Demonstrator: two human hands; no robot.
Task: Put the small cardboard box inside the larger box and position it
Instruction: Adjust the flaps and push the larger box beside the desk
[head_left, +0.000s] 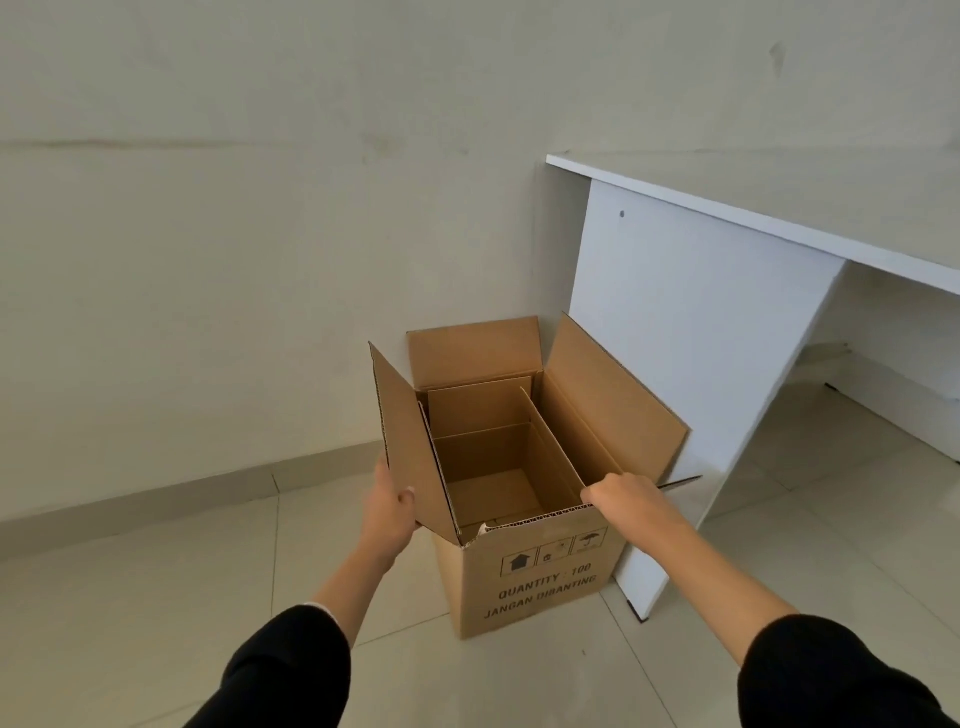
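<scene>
The larger cardboard box (540, 577) stands open on the tiled floor, with black print on its near face and its flaps (613, 395) raised. Inside it sits the small cardboard box (493, 483), open at the top, against the left side of the larger box. My left hand (389, 506) grips the lower edge of the left flap (410, 441). My right hand (621, 496) is closed over the near right corner of the rim, fingers curled inside. A gap shows between the small box and the right wall.
A white desk (691, 332) stands right beside the box, its side panel almost touching the right flap. A plain wall (234, 234) with a low skirting runs behind. Tiled floor (156, 597) extends to the left and front.
</scene>
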